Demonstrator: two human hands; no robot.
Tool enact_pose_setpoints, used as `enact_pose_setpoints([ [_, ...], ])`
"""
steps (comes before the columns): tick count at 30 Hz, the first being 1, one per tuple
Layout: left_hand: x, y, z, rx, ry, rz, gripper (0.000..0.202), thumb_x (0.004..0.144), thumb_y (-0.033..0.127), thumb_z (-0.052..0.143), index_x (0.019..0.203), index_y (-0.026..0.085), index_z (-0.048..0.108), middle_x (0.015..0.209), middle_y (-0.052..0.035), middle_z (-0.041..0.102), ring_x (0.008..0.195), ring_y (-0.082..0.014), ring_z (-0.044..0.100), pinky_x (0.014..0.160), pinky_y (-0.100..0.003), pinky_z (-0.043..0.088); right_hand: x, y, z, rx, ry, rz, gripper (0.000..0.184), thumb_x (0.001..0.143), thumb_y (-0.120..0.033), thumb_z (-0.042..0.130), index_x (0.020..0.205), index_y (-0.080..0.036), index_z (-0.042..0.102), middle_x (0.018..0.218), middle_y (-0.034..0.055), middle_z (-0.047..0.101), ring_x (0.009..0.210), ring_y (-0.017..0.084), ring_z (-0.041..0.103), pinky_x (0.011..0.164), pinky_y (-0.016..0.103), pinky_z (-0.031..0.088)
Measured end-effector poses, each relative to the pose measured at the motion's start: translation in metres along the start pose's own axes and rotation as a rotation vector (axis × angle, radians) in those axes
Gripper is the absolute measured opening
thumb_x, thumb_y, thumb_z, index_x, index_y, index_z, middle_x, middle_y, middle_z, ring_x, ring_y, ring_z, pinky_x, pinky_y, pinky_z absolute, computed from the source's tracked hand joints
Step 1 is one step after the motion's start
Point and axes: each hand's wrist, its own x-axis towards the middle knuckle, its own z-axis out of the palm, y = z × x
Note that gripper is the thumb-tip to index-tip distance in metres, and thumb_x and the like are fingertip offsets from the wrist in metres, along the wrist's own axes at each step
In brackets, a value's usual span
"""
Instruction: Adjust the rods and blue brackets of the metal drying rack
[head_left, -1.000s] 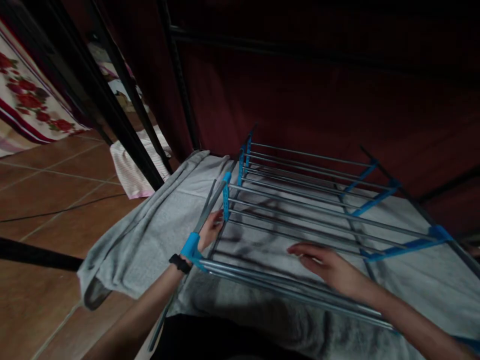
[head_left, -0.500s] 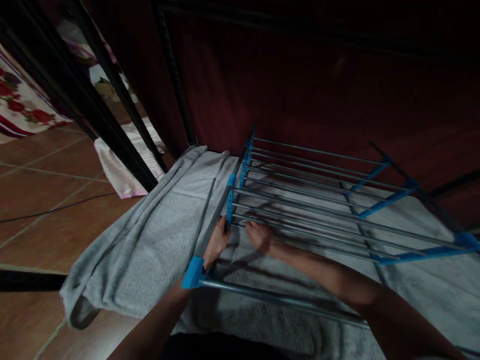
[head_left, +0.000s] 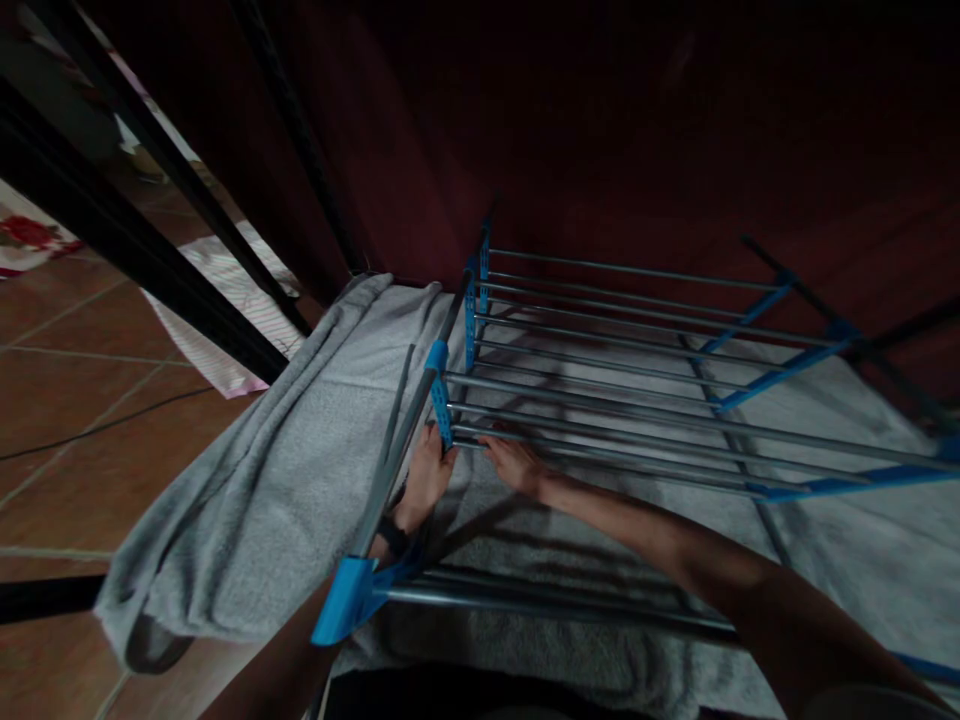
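Observation:
A rack of grey metal tubes point(head_left: 637, 395) with blue plastic connectors lies on a grey blanket. My left hand point(head_left: 429, 470) reaches past a side pole point(head_left: 401, 455) and closes on the lower end of a blue perforated side bracket point(head_left: 441, 405). Beside it my right hand point(head_left: 514, 462) has its fingers curled round a thin metal tube point(head_left: 570, 450), close to where the tube meets that bracket. Nearer to me a blue corner connector point(head_left: 346, 598) joins the side pole to a front tube point(head_left: 525, 598). My fingertips are partly hidden behind the parts.
The grey blanket point(head_left: 277, 480) spreads under the rack, its folded edge on the left. A dark red panel point(head_left: 600, 130) stands right behind. Black metal posts point(head_left: 142, 240) rise at the left, beside a striped cloth point(head_left: 225, 300) and a cable point(head_left: 112, 425) on the tiled floor point(head_left: 67, 390).
The near-left corner of the rack has shifted left and toward me, and the bracket leans more. Both hands stay at the same joint. The view has turned slightly.

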Motion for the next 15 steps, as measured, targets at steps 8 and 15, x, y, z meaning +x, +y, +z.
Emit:
enact_pose_setpoints([
  [8, -0.0011, 0.0005, 0.0040, -0.005, -0.015, -0.048, 0.034, 0.090, 0.028, 0.047, 0.123, 0.018, 0.050, 0.122, -0.0175, 0.057, 0.119, -0.0340, 0.055, 0.102, -0.050, 0.046, -0.0021, -0.0007, -0.0050, 0.053, -0.009, -0.033, 0.036, 0.104, -0.020, 0.039, 0.135, -0.015, 0.056, 0.136, 0.0103, 0.063, 0.124, 0.019, 0.060, 0.104, 0.030, 0.046],
  [15, -0.0018, 0.0026, 0.0027, -0.029, -0.041, -0.041, 0.042, 0.088, 0.026, 0.049, 0.130, 0.021, 0.047, 0.131, -0.0147, 0.055, 0.128, -0.0315, 0.048, 0.111, -0.047, 0.039, -0.0032, -0.0032, -0.0087, 0.060, -0.036, 0.006, 0.037, 0.105, -0.022, 0.037, 0.136, -0.014, 0.055, 0.138, 0.0097, 0.061, 0.126, 0.018, 0.057, 0.107, 0.029, 0.042],
])
